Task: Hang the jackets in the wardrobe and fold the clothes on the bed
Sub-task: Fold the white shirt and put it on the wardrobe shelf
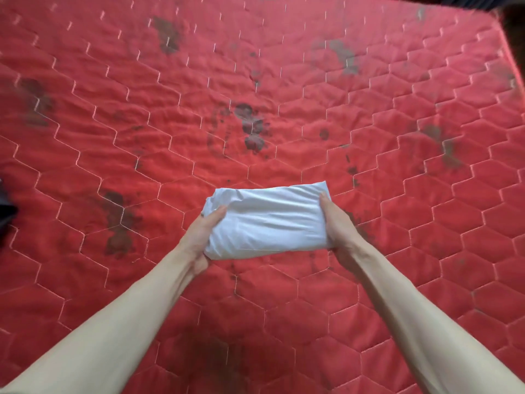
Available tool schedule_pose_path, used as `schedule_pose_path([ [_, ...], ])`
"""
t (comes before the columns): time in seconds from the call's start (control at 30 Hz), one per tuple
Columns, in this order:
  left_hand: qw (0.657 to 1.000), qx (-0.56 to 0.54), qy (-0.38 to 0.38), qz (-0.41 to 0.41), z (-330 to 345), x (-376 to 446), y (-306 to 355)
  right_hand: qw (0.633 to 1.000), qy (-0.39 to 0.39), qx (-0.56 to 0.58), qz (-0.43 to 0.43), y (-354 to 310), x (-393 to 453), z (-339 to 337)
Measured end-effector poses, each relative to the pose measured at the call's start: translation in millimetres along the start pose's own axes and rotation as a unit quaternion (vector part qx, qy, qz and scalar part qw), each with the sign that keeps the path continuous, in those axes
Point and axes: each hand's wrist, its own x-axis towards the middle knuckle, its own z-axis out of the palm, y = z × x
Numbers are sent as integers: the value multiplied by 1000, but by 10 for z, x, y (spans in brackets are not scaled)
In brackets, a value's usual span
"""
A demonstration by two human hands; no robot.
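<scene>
A white garment (270,220), folded into a compact rectangle, is held over the red quilted mattress (284,109). My left hand (203,237) grips its left end, thumb on top and fingers underneath. My right hand (339,226) grips its right end the same way. Whether the bundle touches the mattress or hangs just above it, I cannot tell.
The mattress has hexagon stitching and several dark stains. A dark piece of cloth (7,211) shows at the left edge of the view. The mattress's far right corner (500,21) borders a dark floor or wall.
</scene>
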Motion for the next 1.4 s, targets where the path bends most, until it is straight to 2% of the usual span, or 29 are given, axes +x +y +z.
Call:
schedule_pose_path([
  [0.23, 993, 4, 47, 104, 238, -1396, 701, 997, -34, 72, -16, -1039, -1229, -406],
  [0.4, 982, 0, 67, 177, 421, -2624, 1242, 989, -30, 60, -135, -1835, -2381, -770],
  [0.5, 974, 11, 77, 212, 474, -3449, 1466, 983, -51, 72, -160, -2230, -3021, -948],
  [0.67, 951, -1, 143, 275, 286, -4709, 1598, 971, -126, 75, -189, -2666, -3946, -930],
  [0.87, 918, -29, 232, 320, -218, -6134, 1421, 950, -231, 60, -204, -2980, -4880, -379],
  [1.07, 876, -105, 328, 339, -1017, -7274, 996, 915, -330, 12, -232, -3076, -5832, 554],
  [1.4, 764, -252, 484, 345, -2536, -9027, -413, 820, -499, -88, -269, -2652, -7874, 2527],
])
